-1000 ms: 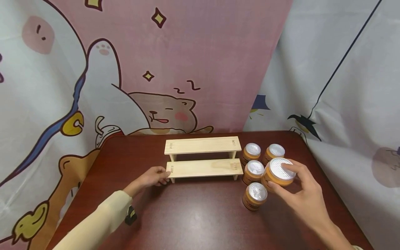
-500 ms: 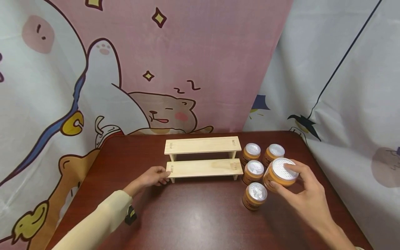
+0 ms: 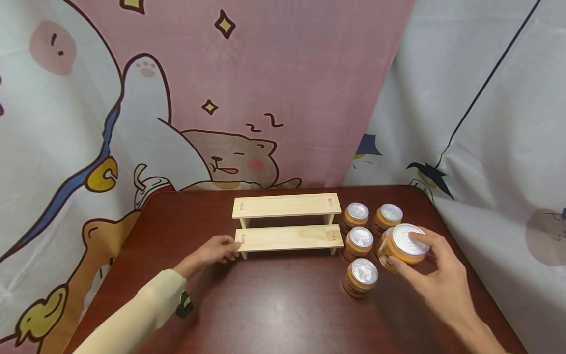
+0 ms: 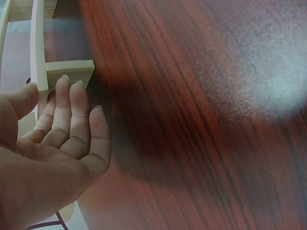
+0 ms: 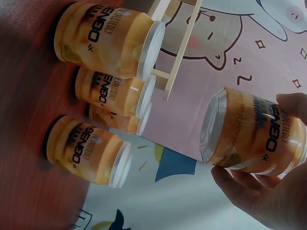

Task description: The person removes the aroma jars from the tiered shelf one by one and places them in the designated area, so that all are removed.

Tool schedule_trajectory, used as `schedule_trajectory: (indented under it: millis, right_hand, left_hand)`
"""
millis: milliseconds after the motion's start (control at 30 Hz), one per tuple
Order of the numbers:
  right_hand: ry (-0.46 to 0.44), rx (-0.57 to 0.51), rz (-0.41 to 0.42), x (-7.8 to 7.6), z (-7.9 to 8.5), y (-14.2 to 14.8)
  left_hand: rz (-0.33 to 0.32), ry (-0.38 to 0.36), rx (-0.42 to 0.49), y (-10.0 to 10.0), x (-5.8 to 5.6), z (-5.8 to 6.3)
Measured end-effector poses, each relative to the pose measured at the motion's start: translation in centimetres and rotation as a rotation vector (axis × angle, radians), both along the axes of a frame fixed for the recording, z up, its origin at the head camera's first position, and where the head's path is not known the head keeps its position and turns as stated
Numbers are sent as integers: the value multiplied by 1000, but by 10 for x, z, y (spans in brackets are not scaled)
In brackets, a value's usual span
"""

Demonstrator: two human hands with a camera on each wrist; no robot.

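Note:
My right hand grips an orange-labelled can with a silver top, thumb on one side and fingers on the other. In the right wrist view this can is up off the table, showing a clear rim at its bottom. At the left, my left hand pinches the end of the lower tier of a two-tier pale wooden rack. The left wrist view has the thumb at the board's edge and curled fingers underneath, by the rack's leg.
Several matching cans stand upright right of the rack, among them a front can, a middle can and a back can. The dark red-brown table ends against a cartoon-printed cloth behind and at both sides.
My right hand has drifted a little to the right with the can, away from the standing ones. The left hand and the rack have stayed still.

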State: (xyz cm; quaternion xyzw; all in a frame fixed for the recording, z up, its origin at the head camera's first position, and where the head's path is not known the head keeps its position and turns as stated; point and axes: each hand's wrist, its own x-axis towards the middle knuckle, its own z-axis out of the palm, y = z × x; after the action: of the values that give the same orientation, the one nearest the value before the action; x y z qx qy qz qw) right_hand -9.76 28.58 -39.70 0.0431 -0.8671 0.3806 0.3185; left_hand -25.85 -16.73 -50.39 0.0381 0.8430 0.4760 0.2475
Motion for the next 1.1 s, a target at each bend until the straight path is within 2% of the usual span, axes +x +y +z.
schedule_trajectory:
  millis: [200, 467, 967, 1100]
  right_hand:
    - [-24, -2, -34, 2, -3, 3]
    - [-25, 8, -47, 5, -6, 7]
    - [-79, 31, -94, 8, -14, 13]
    - [-93, 39, -93, 7, -17, 13]
  left_hand:
    - [-18, 15, -1, -1, 0, 0]
    - [-8, 10, 8, 0, 1, 2]
    - [30, -12, 8, 0, -1, -4]
    - [14, -5, 12, 0, 0, -3]
